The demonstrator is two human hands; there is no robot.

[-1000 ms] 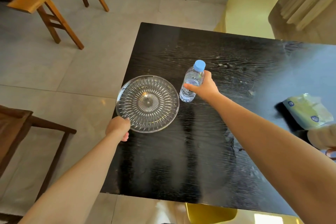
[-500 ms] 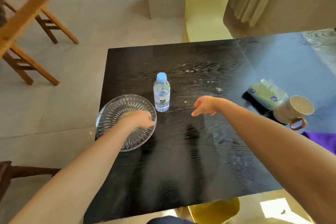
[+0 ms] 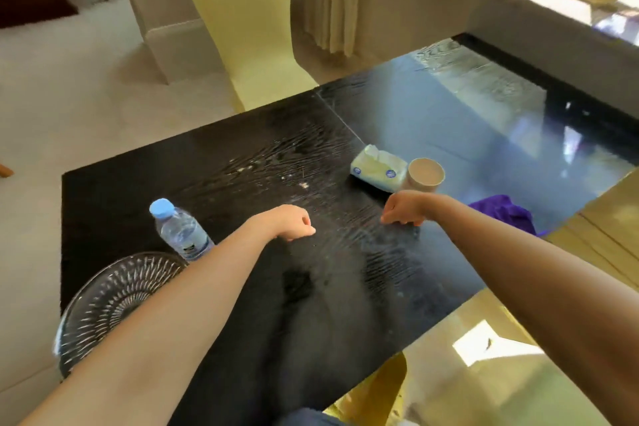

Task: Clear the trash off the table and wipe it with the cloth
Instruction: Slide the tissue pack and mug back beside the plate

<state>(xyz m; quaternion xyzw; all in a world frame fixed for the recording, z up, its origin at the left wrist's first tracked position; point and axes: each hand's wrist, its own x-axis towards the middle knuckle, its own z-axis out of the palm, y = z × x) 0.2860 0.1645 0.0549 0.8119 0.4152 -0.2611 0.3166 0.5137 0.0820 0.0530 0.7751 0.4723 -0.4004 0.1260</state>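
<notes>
Head view, looking down on a black table [image 3: 242, 156] with a glossy, wood-grained top. Both bare forearms reach in from the lower edge of the frame toward the centre. The left hand [image 3: 288, 222] is curled into a loose fist just above the tabletop at mid-frame; nothing shows in its grasp. The right hand [image 3: 403, 207] is likewise curled, knuckles up, fingers bent down toward the surface right of centre; no object is visible within it, though whether the fingertips touch the wood cannot be told. The two hands are apart, with bare table between them.

Pale crumbs [image 3: 303, 185] lie scattered on the surface above the hands, near mid-frame. A purple cloth [image 3: 501, 211] sits bunched at the right edge of the table, partly hidden behind the right forearm. Just above the right hand stand a tan cup [image 3: 425, 175] and, touching or just beside it on its left, a pale green tissue pack [image 3: 377, 168].

At the left, a clear water bottle [image 3: 179, 230] with a blue cap stands beside a cut-glass plate [image 3: 114, 294] at the lower left corner of the table, partly covered by the left forearm. A pale yellow chair [image 3: 249, 28] stands beyond the far edge, upper centre.
</notes>
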